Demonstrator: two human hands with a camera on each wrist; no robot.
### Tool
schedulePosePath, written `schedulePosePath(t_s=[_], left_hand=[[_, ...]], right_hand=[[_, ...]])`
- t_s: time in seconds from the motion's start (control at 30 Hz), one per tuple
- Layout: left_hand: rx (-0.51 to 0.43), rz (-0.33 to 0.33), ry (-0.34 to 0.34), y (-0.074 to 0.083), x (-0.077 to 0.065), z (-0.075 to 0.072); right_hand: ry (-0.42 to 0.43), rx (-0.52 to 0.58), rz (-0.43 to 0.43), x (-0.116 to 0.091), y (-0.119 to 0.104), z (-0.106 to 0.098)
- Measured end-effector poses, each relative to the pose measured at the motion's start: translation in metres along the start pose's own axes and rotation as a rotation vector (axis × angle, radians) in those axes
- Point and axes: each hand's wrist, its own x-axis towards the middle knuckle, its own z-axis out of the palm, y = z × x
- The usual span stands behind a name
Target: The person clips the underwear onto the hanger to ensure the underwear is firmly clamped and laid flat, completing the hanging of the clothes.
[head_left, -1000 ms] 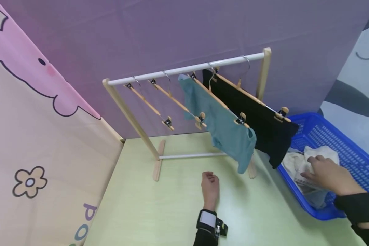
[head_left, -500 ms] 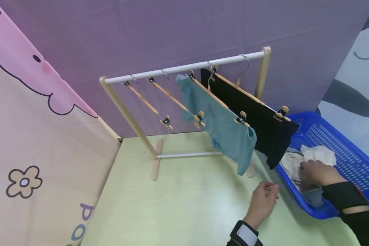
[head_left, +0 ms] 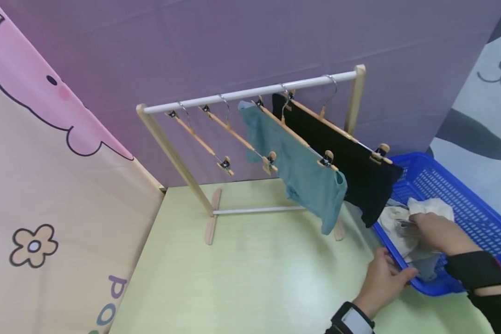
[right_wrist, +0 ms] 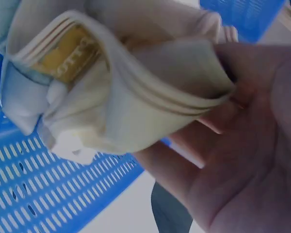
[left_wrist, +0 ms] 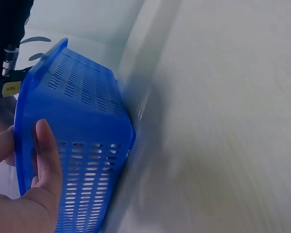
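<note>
A blue perforated basket (head_left: 463,195) stands at the table's right edge with a cream garment (head_left: 426,206) and a grey cloth (head_left: 427,269) inside. My left hand (head_left: 384,278) grips the basket's near left rim. In the left wrist view my thumb (left_wrist: 46,160) lies on the basket's outer wall (left_wrist: 82,126), with the fingers over the rim. My right hand (head_left: 436,232) is inside the basket. Its fingers (right_wrist: 242,145) are curled round the bunched cream garment (right_wrist: 111,97) above the basket floor (right_wrist: 34,189).
A small wooden rack with a white rail (head_left: 250,93) stands at the back of the pale green table (head_left: 242,278). A teal shirt (head_left: 300,171) and a black garment (head_left: 350,171) hang on clip hangers; two empty hangers (head_left: 200,139) hang to their left. Fabric walls enclose the left and back.
My left hand slid right across the table from its middle and took hold of the basket's rim. My right hand stayed in the basket and gathered the cream garment.
</note>
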Motion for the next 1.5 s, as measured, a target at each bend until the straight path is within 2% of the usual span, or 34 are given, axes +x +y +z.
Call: schedulePosePath(t_s=[0.13, 0.27, 0.37, 0.47, 0.57, 0.67, 0.77, 0.87, 0.93, 1.03, 1.1, 1.2, 1.27, 1.33, 1.4, 1.5], left_hand=[[-0.063, -0.03, -0.029, 0.001, 0.001, -0.002], [-0.087, -0.052, -0.027, 0.002, 0.0, -0.004], [-0.106, -0.063, -0.015, 0.002, 0.0, -0.004], [-0.115, -0.064, -0.005, 0.0, 0.0, -0.005], [-0.116, -0.056, 0.009, -0.002, 0.0, -0.005], [-0.139, -0.063, 0.018, -0.003, 0.0, -0.004], [-0.146, -0.068, 0.018, -0.003, 0.0, 0.0], [-0.178, -0.044, 0.018, -0.006, -0.002, 0.001], [-0.154, 0.012, 0.035, -0.008, -0.006, -0.003], [-0.072, 0.166, 0.1, -0.011, -0.013, -0.017], [0.071, 0.291, 0.207, -0.012, -0.018, -0.029], [0.185, 0.451, 0.367, -0.01, -0.024, -0.047], [0.264, 0.541, 0.45, -0.007, -0.027, -0.058], [0.304, 0.61, 0.502, -0.006, -0.029, -0.067], [0.382, 0.703, 0.565, -0.007, -0.031, -0.076], [0.426, 0.817, 0.619, -0.014, -0.032, -0.089]], right_hand=[[0.048, 0.036, 0.038, -0.002, -0.006, -0.013], [0.134, -0.002, 0.083, -0.006, -0.014, -0.032], [0.274, -0.044, 0.081, -0.013, -0.023, -0.048], [0.438, -0.094, 0.032, -0.024, -0.033, -0.065], [0.544, -0.097, 0.007, -0.036, -0.046, -0.083], [0.671, -0.065, -0.002, -0.045, -0.062, -0.099], [0.822, 0.013, -0.039, -0.055, -0.081, -0.11], [0.903, 0.085, -0.095, -0.065, -0.099, -0.116], [0.907, 0.091, -0.122, -0.071, -0.111, -0.116], [0.908, 0.04, -0.143, -0.077, -0.127, -0.112], [0.889, 0.003, -0.144, -0.079, -0.136, -0.107], [0.811, -0.022, -0.126, -0.08, -0.146, -0.096], [0.75, -0.006, -0.115, -0.08, -0.15, -0.087], [0.7, 0.032, -0.111, -0.079, -0.152, -0.078], [0.653, 0.084, -0.102, -0.078, -0.151, -0.071], [0.576, 0.169, -0.098, -0.074, -0.143, -0.062]])
